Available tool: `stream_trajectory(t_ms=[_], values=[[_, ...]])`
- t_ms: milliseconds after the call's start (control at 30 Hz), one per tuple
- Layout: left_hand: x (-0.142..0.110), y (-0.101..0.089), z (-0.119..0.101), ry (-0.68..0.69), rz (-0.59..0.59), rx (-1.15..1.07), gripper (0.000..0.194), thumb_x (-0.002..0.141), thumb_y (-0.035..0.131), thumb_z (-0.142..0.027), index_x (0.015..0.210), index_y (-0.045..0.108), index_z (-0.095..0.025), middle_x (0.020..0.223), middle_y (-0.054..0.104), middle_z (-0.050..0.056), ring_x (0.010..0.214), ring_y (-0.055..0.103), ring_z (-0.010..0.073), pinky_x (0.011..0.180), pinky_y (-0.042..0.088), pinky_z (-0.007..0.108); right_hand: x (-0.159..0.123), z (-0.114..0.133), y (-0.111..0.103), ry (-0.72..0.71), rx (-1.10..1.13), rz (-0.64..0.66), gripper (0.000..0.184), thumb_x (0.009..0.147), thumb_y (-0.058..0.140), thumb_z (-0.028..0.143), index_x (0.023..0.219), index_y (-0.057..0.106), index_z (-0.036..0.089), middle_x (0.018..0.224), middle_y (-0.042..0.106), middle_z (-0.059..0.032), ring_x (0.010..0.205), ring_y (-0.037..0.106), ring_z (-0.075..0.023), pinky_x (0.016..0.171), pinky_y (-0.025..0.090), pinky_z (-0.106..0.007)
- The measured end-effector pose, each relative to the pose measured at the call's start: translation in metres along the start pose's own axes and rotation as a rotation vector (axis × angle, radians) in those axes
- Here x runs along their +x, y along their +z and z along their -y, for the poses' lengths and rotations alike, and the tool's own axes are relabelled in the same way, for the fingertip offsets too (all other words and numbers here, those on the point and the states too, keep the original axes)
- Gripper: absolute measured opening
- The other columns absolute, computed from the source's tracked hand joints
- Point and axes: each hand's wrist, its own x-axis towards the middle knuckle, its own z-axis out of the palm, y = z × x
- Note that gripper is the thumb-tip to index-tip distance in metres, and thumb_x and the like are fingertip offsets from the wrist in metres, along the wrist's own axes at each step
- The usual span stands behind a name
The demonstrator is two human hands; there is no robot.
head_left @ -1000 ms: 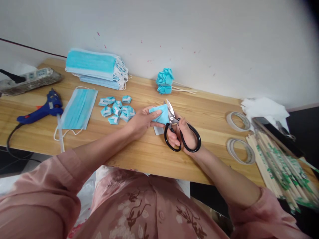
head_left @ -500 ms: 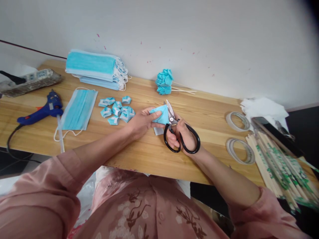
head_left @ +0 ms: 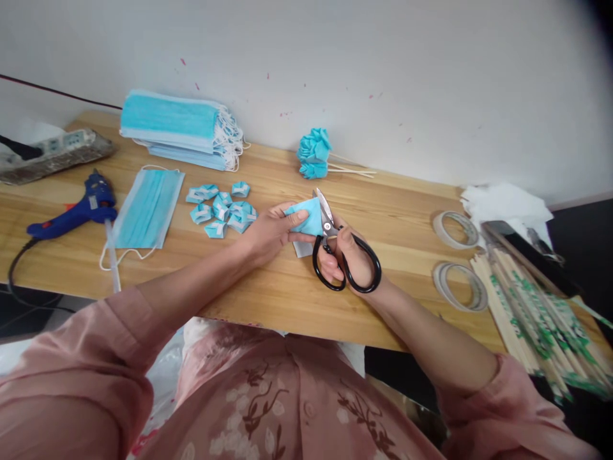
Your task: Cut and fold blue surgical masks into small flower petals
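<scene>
Between thumb and fingers, my left hand [head_left: 272, 235] pinches a folded blue piece of mask fabric [head_left: 309, 216]. My right hand [head_left: 352, 255] grips black-handled scissors [head_left: 327, 227] whose blades are parted a little at the fabric's right edge; whether they are cutting I cannot tell. Under the fabric a small grey-white piece [head_left: 302, 249] shows in part. Left of my left hand lie several folded blue pieces with white patches [head_left: 221, 207]. Beyond the scissors, blue fabric flowers [head_left: 314, 150] on thin sticks rest near the wall.
At the left are a stack of face masks [head_left: 170, 124], a single mask [head_left: 149, 207], a blue glue gun [head_left: 89, 207] and a power strip [head_left: 62, 150]. Two tape rolls [head_left: 460, 287], wrapped chopsticks [head_left: 531, 313], a dark phone-like object [head_left: 524, 252] and white sheets [head_left: 505, 204] lie at the right.
The whole view has shifted slightly. Both hands keep their holds on the fabric and the scissors, with the blades still at the fabric's right edge.
</scene>
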Motion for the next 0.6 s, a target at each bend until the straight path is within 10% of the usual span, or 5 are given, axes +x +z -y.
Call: stream_trajectory(t_ms=[600], values=[[0.0012,-0.0033,-0.0077,-0.027,-0.123,-0.066,0.014,0.091,0.078,-0.022,0.09,0.072,-0.01,0.085,0.077,0.007,0.083,0.077,0.0164,0.079,0.066,0.028,-0.0011,0.0079,-0.0028,-0.046,-0.03,-0.033,0.084,0.084,0.065,0.08,0.144,0.052,0.022,0.052,0.043,0.0134,0.032,0.029,-0.0074,0.034,0.037,-0.024]])
